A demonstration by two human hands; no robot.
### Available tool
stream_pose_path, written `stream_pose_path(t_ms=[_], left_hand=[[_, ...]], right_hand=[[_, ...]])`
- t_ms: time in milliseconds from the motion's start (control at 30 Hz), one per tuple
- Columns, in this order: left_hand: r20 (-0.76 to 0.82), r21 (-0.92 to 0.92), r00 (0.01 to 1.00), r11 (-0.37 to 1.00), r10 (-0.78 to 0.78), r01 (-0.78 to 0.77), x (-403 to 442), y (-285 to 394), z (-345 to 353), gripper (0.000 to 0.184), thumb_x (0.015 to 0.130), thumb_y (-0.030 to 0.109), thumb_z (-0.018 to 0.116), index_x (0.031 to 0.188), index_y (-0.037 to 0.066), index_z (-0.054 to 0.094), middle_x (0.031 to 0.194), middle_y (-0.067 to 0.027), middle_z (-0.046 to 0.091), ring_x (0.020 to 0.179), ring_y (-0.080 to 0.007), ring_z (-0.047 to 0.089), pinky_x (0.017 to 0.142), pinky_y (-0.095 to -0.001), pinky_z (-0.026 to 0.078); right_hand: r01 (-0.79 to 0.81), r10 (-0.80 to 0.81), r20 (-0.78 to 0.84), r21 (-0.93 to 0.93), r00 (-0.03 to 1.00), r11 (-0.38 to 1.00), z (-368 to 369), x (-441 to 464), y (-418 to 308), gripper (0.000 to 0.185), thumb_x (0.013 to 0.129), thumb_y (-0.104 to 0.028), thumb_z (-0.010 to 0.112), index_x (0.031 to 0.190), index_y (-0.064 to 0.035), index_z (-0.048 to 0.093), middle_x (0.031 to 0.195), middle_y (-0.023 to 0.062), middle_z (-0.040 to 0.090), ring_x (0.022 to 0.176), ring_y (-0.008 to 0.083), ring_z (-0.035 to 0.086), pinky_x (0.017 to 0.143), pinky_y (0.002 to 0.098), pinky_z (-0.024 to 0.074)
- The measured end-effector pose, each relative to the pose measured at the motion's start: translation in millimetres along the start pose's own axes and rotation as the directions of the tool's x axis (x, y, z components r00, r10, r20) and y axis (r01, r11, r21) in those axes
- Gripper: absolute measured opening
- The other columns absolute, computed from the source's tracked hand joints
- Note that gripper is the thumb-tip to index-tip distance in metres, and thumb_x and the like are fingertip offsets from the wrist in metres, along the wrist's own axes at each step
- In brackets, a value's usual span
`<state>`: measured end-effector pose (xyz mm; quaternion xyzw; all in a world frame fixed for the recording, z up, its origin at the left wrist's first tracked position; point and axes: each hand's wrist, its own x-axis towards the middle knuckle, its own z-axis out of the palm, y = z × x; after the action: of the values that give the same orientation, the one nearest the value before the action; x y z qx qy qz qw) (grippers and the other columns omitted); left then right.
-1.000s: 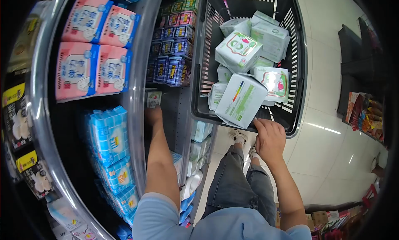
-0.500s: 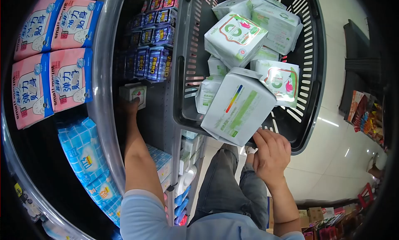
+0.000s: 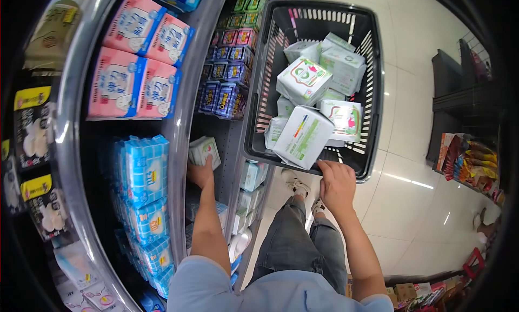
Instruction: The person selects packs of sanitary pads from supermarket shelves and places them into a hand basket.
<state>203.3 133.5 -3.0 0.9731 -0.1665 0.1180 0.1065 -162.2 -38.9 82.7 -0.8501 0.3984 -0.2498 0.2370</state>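
Note:
My left hand point(image 3: 201, 173) reaches into a dark shelf compartment, its fingers around a white and green package point(image 3: 205, 151) below the stacks of small purple packs point(image 3: 221, 100). My right hand point(image 3: 337, 185) grips the near rim of a black shopping basket point(image 3: 311, 164). Several white and green packages lie in the basket; one with a red-framed label point(image 3: 304, 80) is on top, and another point(image 3: 304, 136) rests tilted near the rim by my right hand.
Pink packs point(image 3: 113, 83) and blue checkered packs point(image 3: 146, 171) fill the shelf on the left. Black boxes with yellow tops point(image 3: 34, 128) stand at the far left. Snack bags point(image 3: 476, 160) sit on a rack at the right, above the tiled floor point(image 3: 405, 204). Part of another person's leg point(image 3: 489, 231) shows at the right edge.
The package in my left hand has come further out from the shelf and shows more fully. My right hand stays on the basket rim. The view has shifted.

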Motion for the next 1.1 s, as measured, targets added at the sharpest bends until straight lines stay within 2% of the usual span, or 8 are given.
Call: stream_pose_path(t_ms=[267,400,633,733,833,967,1033,1100], left_hand=[[0.070,-0.166,0.980,0.971,0.188,-0.174,-74.0,10.0,-93.7,0.095,0.058,0.036,0.078,0.132,0.000,0.030,0.128,-0.0266,0.036,0.119,-0.0418,0.032,0.100,-0.0469,0.025],[0.068,-0.245,0.958,0.935,0.280,-0.256,-105.8,8.8,-126.1,0.097,0.057,0.032,0.078,0.134,0.001,0.027,0.127,-0.0241,0.036,0.117,-0.0395,0.033,0.098,-0.0475,0.026],[0.031,-0.440,0.932,0.842,0.362,-0.313,-142.6,20.7,-181.0,0.098,0.056,0.022,0.080,0.134,-0.001,0.025,0.124,-0.0222,0.036,0.113,-0.0387,0.034,0.096,-0.0459,0.026],[0.045,-0.477,0.920,0.817,0.389,-0.322,-148.6,24.2,-200.0,0.100,0.055,0.018,0.080,0.135,-0.001,0.023,0.126,-0.0222,0.034,0.114,-0.0379,0.033,0.096,-0.0457,0.025],[0.050,-0.549,0.921,0.782,0.385,-0.297,-149.6,33.6,-219.2,0.101,0.055,0.014,0.081,0.135,-0.001,0.021,0.128,-0.0217,0.030,0.116,-0.0366,0.031,0.098,-0.0446,0.025],[0.032,-0.663,0.921,0.698,0.387,-0.271,-139.0,56.6,-236.8,0.101,0.056,0.013,0.080,0.136,0.000,0.019,0.129,-0.0210,0.027,0.118,-0.0359,0.030,0.099,-0.0437,0.026],[0.022,-0.689,0.906,0.663,0.422,-0.292,-129.3,70.9,-238.1,0.101,0.056,0.013,0.080,0.136,0.000,0.019,0.129,-0.0209,0.027,0.118,-0.0359,0.030,0.099,-0.0435,0.026],[0.015,-0.715,0.893,0.630,0.449,-0.305,-117.0,89.0,-234.7,0.101,0.057,0.013,0.080,0.136,0.001,0.019,0.129,-0.0212,0.027,0.118,-0.0363,0.030,0.099,-0.0440,0.026]], right_hand=[[-0.081,0.082,0.068,-0.018,0.994,0.997,-7.3,-2.8,-2.1,0.026,0.070,-0.009,0.057,0.095,-0.0067,0.058,0.093,0.0082,0.059,0.088,0.0237,0.055,0.075,0.0360,0.0388],[-0.185,0.170,0.096,0.182,0.981,0.966,-3.5,7.1,-8.7,0.020,0.074,-0.014,0.057,0.091,-0.0041,0.059,0.092,0.0113,0.059,0.087,0.0273,0.056,0.074,0.0398,0.0398],[-0.498,0.446,0.237,0.255,0.863,0.829,-2.7,28.0,-22.8,0.089,0.068,-0.037,0.067,0.132,0.0076,0.023,0.118,0.0257,0.049,0.108,0.0339,0.050,0.090,0.0414,0.0382],[-0.453,0.433,0.172,0.532,0.885,0.715,20.8,39.2,-12.0,0.102,0.065,-0.038,0.070,0.135,0.0084,0.012,0.129,0.0295,0.035,0.120,0.0377,0.039,0.098,0.0418,0.0322],[-0.435,0.463,0.080,0.512,0.883,0.741,25.6,48.3,-22.6,0.106,0.063,-0.036,0.073,0.135,0.0082,0.009,0.136,0.0294,0.022,0.126,0.0403,0.026,0.102,0.0423,0.0262],[-0.357,0.411,-0.114,0.324,0.905,0.876,24.2,64.8,-33.5,0.107,0.064,-0.037,0.074,0.135,0.0077,0.008,0.137,0.0290,0.016,0.126,0.0413,0.024,0.103,0.0404,0.0258],[-0.305,0.326,-0.142,0.154,0.935,0.940,13.1,71.9,-35.9,0.105,0.063,-0.036,0.075,0.136,0.0041,0.011,0.137,0.0286,0.017,0.126,0.0415,0.025,0.103,0.0410,0.0270],[-0.275,0.281,-0.031,0.131,0.959,0.953,7.6,78.6,-31.0,0.102,0.063,-0.036,0.075,0.137,0.0000,0.014,0.136,0.0281,0.018,0.126,0.0418,0.025,0.102,0.0414,0.0286]])
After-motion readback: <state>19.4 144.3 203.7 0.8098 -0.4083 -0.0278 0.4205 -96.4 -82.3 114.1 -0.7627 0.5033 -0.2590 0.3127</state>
